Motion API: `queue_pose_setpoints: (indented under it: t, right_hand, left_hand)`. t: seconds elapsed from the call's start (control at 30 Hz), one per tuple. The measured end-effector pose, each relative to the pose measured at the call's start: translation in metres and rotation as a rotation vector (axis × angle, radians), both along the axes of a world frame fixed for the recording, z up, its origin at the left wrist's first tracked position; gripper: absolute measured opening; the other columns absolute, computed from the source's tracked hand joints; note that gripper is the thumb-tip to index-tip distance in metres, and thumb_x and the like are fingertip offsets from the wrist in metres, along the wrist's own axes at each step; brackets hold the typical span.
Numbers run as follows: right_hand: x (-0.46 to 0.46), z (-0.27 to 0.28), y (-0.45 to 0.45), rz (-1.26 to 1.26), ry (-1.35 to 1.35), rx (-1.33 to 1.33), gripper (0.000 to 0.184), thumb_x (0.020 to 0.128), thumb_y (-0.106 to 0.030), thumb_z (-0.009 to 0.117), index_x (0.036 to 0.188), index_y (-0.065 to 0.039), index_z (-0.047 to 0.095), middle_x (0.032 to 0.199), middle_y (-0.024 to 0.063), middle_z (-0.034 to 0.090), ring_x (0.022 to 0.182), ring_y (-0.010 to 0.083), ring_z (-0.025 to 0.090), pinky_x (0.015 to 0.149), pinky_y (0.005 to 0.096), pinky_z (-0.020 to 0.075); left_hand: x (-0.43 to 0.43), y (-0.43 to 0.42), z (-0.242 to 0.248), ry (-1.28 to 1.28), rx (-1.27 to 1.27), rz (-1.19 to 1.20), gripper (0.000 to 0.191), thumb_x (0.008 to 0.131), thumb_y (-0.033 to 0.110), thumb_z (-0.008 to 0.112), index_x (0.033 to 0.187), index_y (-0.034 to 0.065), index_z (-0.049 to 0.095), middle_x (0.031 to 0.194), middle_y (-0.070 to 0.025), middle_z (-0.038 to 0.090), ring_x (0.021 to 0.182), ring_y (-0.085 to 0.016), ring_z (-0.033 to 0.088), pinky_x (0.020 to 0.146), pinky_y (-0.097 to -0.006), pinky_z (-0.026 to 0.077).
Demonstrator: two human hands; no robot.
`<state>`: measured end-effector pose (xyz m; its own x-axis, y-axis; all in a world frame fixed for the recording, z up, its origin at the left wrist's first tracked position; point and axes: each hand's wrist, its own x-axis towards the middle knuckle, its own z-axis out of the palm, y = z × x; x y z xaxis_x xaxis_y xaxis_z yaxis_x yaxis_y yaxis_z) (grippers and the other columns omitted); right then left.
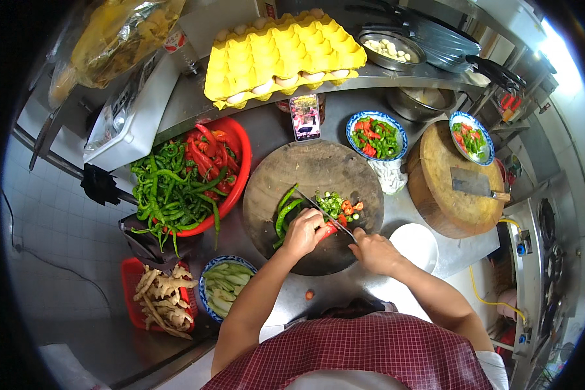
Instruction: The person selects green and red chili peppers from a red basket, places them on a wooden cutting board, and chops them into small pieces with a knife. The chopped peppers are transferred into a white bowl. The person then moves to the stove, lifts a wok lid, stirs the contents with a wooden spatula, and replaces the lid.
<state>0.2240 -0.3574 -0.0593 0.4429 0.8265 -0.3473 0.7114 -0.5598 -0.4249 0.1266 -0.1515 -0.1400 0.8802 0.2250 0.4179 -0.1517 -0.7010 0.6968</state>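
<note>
A round wooden chopping board lies in front of me. On it my left hand presses a red chili pepper against the wood with bent fingers. My right hand grips the handle of a kitchen knife, whose blade crosses the red chili close to my left fingertips. Beyond the blade sit chopped green chili pieces and cut red chili pieces. Several whole green chilies rest on the board left of my left hand.
A red basin heaped with green and red chilies stands left. Bowls of cut peppers and sliced green vegetable flank the board. A phone leans behind it. Right are a white bowl and a second block bearing a cleaver.
</note>
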Motion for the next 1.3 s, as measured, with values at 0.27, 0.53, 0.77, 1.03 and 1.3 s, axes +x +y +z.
queue_pose_setpoints:
  t: [0.27,0.53,0.77,1.03,1.3]
  right_hand:
    - [-0.015,-0.031,0.015,-0.092,-0.007,0.027,0.027,0.1,-0.025,0.051,0.105,0.001,0.048,0.088,0.0282,0.07,0.085,0.0449,0.07,0.077,0.0538,0.0562]
    - [-0.013,-0.03,0.011,-0.095,0.021,0.085,0.028,0.099,-0.025,0.052,0.106,0.002,0.047,0.089,0.0288,0.069,0.088,0.047,0.068,0.079,0.0556,0.0544]
    - [-0.014,-0.037,0.01,-0.098,0.024,0.11,0.027,0.098,-0.023,0.053,0.104,0.002,0.047,0.087,0.0298,0.069,0.087,0.0472,0.068,0.079,0.0559,0.0537]
    - [-0.01,-0.036,0.009,-0.074,0.032,0.138,0.026,0.098,-0.023,0.054,0.103,0.002,0.047,0.085,0.0301,0.068,0.085,0.0479,0.067,0.078,0.056,0.0534]
    - [-0.01,-0.04,0.008,-0.066,0.022,0.185,0.026,0.097,-0.023,0.054,0.101,0.002,0.047,0.082,0.0297,0.068,0.083,0.0477,0.068,0.075,0.0555,0.0543]
  left_hand:
    - [-0.001,-0.003,-0.001,-0.009,0.023,0.022,0.016,0.073,0.004,0.079,0.076,0.0034,0.063,0.084,-0.0125,0.064,0.081,-0.034,0.062,0.073,-0.0426,0.051]
    - [-0.019,-0.009,0.034,0.126,0.226,0.036,0.033,0.068,0.022,0.086,0.086,0.0066,0.064,0.103,-0.0131,0.059,0.099,-0.035,0.057,0.086,-0.0443,0.049]
    - [-0.031,-0.002,0.019,0.116,0.16,-0.041,0.021,0.074,0.016,0.081,0.08,0.007,0.062,0.101,-0.0105,0.059,0.099,-0.033,0.056,0.085,-0.0428,0.049]
    - [-0.032,-0.017,0.015,0.164,0.225,0.022,0.046,0.067,0.036,0.087,0.09,0.0061,0.059,0.11,-0.0158,0.054,0.103,-0.037,0.053,0.089,-0.0464,0.047]
    - [-0.03,-0.026,0.007,0.084,0.19,0.12,0.039,0.064,0.019,0.087,0.086,0.0067,0.058,0.102,-0.0106,0.057,0.098,-0.035,0.056,0.084,-0.044,0.05]
